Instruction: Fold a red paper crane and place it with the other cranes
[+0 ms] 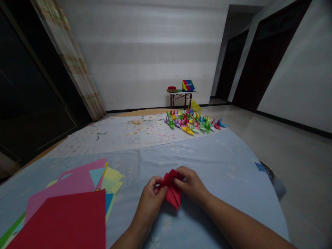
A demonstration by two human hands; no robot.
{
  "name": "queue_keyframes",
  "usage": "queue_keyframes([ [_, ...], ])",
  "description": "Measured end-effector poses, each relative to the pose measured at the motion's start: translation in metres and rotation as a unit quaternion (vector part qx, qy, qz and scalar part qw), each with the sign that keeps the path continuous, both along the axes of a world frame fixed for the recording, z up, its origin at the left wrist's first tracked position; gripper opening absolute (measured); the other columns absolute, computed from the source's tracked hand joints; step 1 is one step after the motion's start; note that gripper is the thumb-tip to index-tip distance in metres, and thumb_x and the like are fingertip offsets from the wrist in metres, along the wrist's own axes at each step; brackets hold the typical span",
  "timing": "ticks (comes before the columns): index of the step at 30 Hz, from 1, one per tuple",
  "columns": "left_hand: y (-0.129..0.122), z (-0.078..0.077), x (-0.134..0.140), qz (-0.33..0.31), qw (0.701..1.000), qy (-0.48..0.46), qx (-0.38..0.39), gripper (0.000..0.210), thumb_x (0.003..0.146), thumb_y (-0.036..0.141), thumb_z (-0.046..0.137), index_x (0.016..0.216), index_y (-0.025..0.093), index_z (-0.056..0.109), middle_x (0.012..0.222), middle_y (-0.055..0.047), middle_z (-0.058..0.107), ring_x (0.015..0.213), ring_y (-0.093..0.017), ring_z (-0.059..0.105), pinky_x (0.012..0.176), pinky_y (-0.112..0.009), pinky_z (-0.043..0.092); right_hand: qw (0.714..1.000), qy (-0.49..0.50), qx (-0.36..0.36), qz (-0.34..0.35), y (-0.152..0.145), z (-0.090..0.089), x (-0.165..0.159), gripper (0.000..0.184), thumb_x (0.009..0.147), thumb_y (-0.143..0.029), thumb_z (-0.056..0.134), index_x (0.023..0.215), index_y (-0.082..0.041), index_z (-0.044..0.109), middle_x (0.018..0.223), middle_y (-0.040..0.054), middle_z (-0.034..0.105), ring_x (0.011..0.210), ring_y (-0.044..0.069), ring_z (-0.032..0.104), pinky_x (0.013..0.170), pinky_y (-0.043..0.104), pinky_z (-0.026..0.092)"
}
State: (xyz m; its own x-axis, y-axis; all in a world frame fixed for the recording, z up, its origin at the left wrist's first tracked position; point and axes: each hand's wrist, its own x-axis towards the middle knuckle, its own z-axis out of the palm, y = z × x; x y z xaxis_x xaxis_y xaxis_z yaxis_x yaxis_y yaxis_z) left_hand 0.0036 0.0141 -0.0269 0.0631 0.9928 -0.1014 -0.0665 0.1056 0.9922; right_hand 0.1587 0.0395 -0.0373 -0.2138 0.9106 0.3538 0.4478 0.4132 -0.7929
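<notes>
A partly folded piece of red origami paper is held between both hands just above the blue cloth, its lower point hanging down with a crease along the middle. My left hand is closed on its left edge, thumb on the front. On the upper right edge my right hand pinches the paper with thumb and fingers. The fingertips behind the paper are hidden. To the left lies a loose stack of coloured sheets, with a large red sheet on top and a pink sheet beneath.
Many folded paper cranes in mixed colours crowd the table's far right. A blue flowered cloth and a white flowered cloth cover the table. Behind it, a small side table bears a colourful box.
</notes>
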Motion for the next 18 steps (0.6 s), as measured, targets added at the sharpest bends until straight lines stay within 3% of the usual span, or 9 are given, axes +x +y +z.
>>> queue_keyframes([
  [6,0.0018,-0.0063,-0.0002,0.016,1.000,0.007,0.012,0.022,0.060,0.027,0.069,0.074,0.015,0.057,0.066,0.001,0.064,0.062,-0.015,0.059,0.058,-0.023,0.045,0.993,-0.021,0.090,0.080,-0.0046,0.0031,-0.0004,0.021,0.074,-0.008,0.054,0.086,-0.021,0.065,0.080,0.0024,0.063,0.077,0.014,0.056,0.071,0.026,0.044],
  [8,0.0048,-0.0089,-0.0027,0.034,0.999,0.010,0.026,0.022,0.060,0.028,0.068,0.076,0.015,0.058,0.068,0.000,0.064,0.065,-0.016,0.060,0.060,-0.024,0.046,0.993,-0.015,0.094,0.068,-0.0063,0.0039,-0.0017,0.023,0.075,-0.010,0.055,0.092,-0.021,0.064,0.083,0.0029,0.063,0.079,0.014,0.056,0.071,0.026,0.045],
  [12,0.0085,-0.0084,-0.0059,0.075,0.995,0.019,0.057,0.022,0.063,0.030,0.066,0.079,0.016,0.058,0.070,-0.001,0.065,0.067,-0.017,0.060,0.063,-0.026,0.047,0.999,0.027,0.021,-0.007,-0.0059,0.0021,-0.0040,0.027,0.071,-0.013,0.057,0.097,-0.020,0.061,0.088,0.0034,0.064,0.073,0.013,0.058,0.059,0.022,0.046],
  [15,0.0078,-0.0053,-0.0051,0.088,0.994,0.017,0.071,0.021,0.063,0.029,0.065,0.078,0.016,0.058,0.072,-0.001,0.066,0.069,-0.017,0.061,0.064,-0.026,0.048,0.998,0.027,-0.040,-0.035,-0.0039,0.0002,-0.0050,0.022,0.069,-0.013,0.056,0.089,-0.018,0.063,0.078,0.0014,0.065,0.065,0.011,0.058,0.058,0.022,0.045],
  [18,0.0056,-0.0033,-0.0039,0.085,0.993,0.015,0.078,0.023,0.063,0.028,0.065,0.082,0.016,0.060,0.078,-0.003,0.068,0.075,-0.019,0.063,0.068,-0.028,0.049,0.998,0.013,-0.046,-0.046,-0.0035,-0.0002,-0.0057,0.015,0.069,-0.012,0.054,0.078,-0.017,0.064,0.068,-0.0002,0.065,0.061,0.011,0.057,0.056,0.021,0.044],
])
